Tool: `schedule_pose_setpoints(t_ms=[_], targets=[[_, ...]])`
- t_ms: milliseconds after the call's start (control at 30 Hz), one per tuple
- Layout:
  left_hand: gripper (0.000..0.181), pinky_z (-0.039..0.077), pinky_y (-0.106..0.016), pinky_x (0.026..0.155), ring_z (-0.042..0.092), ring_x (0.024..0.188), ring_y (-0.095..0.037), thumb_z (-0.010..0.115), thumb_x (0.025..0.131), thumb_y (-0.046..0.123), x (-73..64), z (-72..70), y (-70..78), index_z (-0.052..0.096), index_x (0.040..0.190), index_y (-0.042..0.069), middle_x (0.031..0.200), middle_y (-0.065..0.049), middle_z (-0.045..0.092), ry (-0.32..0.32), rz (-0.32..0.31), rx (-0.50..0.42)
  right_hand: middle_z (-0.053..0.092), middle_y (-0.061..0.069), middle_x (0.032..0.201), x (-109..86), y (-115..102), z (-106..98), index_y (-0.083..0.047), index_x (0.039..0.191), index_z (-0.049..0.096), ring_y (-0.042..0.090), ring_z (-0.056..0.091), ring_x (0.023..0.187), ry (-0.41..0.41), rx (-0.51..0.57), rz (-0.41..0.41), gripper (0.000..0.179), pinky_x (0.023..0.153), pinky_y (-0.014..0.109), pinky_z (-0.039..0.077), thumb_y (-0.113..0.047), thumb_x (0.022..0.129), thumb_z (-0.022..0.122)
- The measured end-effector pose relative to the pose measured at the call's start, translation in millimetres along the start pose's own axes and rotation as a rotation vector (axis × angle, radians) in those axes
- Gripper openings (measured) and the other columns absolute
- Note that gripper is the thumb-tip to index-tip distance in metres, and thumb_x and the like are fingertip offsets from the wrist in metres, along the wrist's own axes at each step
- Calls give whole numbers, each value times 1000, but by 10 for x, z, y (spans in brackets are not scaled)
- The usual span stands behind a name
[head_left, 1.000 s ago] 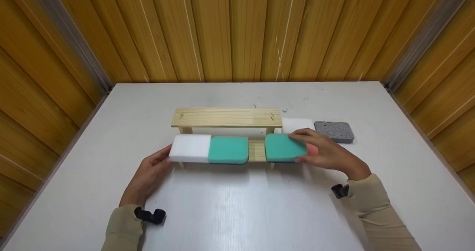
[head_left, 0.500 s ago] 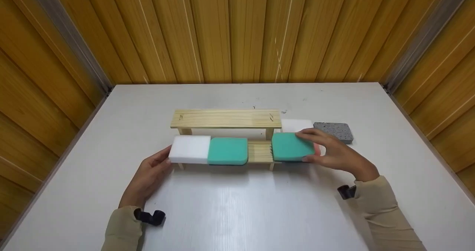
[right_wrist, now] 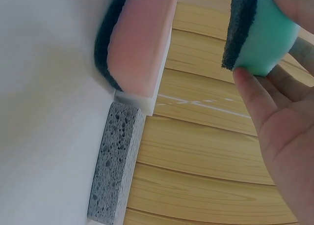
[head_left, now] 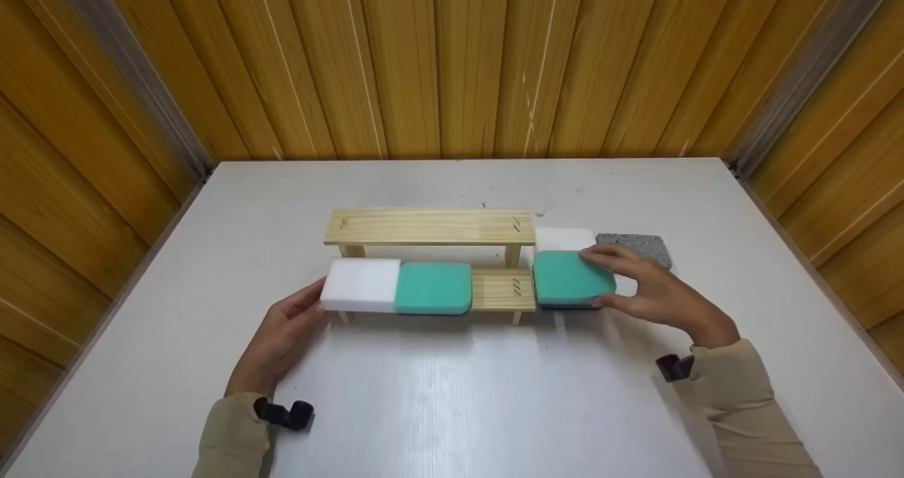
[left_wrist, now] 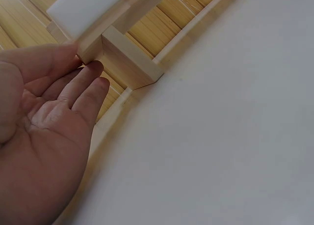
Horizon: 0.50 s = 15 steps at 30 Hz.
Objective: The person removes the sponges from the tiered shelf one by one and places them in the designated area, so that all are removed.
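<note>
My right hand (head_left: 657, 287) pinches a green sponge (head_left: 573, 277) with a dark scouring pad beneath, thumb at the front and fingers behind. It hangs above the table, right of the wooden two-step stand (head_left: 501, 289). The stand's lower step bears a white foam block (head_left: 361, 284) and another green sponge (head_left: 433, 287), side by side. With thumb and fingertips, my left hand (head_left: 286, 330) holds the left end of that step; the thumb (left_wrist: 68, 55) meets the board's corner in the left wrist view. Below the right hand lies a pink sponge (right_wrist: 140, 48) with a dark pad, hidden in the head view.
Behind the held sponge lies a white block (head_left: 565, 237). A grey, pitted block like pumice (head_left: 634, 246) lies right of it, partly covered by the right hand. The stand's upper step (head_left: 429, 226) is bare. Wood-patterned walls (head_left: 466, 61) enclose the white table (head_left: 424, 393).
My right hand has carried the green sponge rightward, from over the lower step's right end to beside the stand. My left hand has stayed in place.
</note>
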<state>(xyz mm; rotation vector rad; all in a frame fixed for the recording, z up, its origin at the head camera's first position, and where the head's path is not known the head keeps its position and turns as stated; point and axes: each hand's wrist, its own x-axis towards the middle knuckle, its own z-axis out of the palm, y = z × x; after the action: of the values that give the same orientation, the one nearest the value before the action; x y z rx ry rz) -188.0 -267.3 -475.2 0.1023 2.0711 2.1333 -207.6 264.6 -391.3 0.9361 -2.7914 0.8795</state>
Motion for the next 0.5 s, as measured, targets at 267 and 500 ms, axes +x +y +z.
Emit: schedule_pose_setpoints(t_ms=[267, 500], targets=[[64, 38, -14, 105, 28, 145, -20, 64, 92, 19, 8, -2, -4, 36, 148, 4, 156, -7, 33, 15, 2, 4, 47, 14, 143, -50, 50, -61, -14, 141, 49, 34, 45, 131, -13, -17, 67, 68, 102, 41, 46, -9, 79, 77], [63, 37, -12, 106, 25, 146, -19, 63, 93, 18, 10, -6, -4, 35, 148, 4, 156, -7, 32, 10, 4, 30, 45, 16, 143, -109, 122, -107, -12, 143, 47, 37, 43, 131, 2, 0, 63, 71, 104, 15, 39, -3, 79, 76]])
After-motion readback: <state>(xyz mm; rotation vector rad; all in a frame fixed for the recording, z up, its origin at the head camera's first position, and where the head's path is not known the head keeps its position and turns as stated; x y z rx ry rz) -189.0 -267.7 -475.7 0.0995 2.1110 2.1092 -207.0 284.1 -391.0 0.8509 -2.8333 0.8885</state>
